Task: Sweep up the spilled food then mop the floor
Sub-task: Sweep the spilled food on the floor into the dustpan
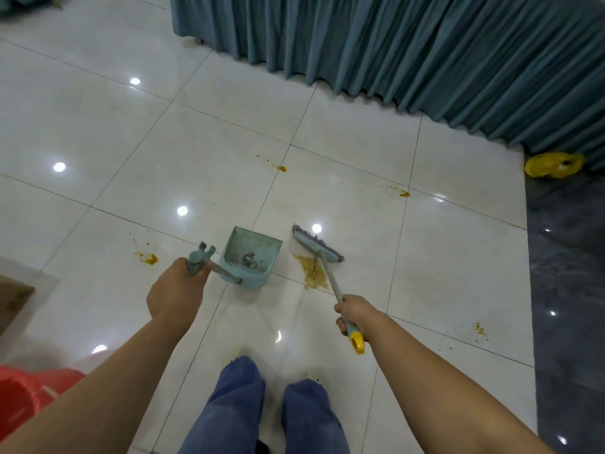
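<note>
— Teal dustpan [250, 257]: where is it?
— On the white tiled floor [196, 142], mid-scene. The left hand [176, 290] has its fingers curled round the dustpan's handle.
— And the broom [317, 245]?
— The right hand [357, 314] is wrapped round its stick near the yellow end. Its head sits just right of the dustpan, at the far edge of the crumb pile [314, 273]. Orange spots [150, 258] lie scattered, well apart.
</note>
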`<state>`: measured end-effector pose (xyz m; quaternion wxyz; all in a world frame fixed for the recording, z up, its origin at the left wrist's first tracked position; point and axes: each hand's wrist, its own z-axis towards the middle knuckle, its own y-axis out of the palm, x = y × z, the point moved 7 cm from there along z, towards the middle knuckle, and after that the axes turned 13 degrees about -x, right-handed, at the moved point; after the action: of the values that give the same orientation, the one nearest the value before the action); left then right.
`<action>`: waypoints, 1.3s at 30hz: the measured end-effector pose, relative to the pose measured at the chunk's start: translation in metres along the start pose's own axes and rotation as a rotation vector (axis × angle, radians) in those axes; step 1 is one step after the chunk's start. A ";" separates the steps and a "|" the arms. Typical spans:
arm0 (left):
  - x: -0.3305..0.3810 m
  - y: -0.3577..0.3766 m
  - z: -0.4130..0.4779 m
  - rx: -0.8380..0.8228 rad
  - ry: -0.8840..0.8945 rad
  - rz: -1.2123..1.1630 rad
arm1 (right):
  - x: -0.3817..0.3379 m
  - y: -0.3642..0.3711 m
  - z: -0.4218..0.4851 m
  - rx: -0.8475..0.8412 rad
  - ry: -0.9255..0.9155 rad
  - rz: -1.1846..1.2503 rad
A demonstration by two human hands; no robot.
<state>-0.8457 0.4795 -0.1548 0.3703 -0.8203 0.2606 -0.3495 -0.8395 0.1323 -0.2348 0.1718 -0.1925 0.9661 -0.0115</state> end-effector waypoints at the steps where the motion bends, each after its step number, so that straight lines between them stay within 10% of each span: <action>1: -0.002 -0.004 0.007 -0.009 0.008 0.006 | -0.004 0.004 0.004 -0.006 0.005 -0.034; 12: -0.016 -0.044 0.058 -0.025 0.070 0.032 | -0.004 0.045 0.006 0.046 0.027 -0.170; 39: -0.115 -0.125 0.094 0.171 -0.142 0.007 | -0.121 0.219 0.040 -0.680 0.003 1.596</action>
<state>-0.8242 0.6723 -0.1456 0.4576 -0.8076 0.2059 -0.3100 -0.8018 0.3827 -0.2524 0.0605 0.5021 0.7635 0.4015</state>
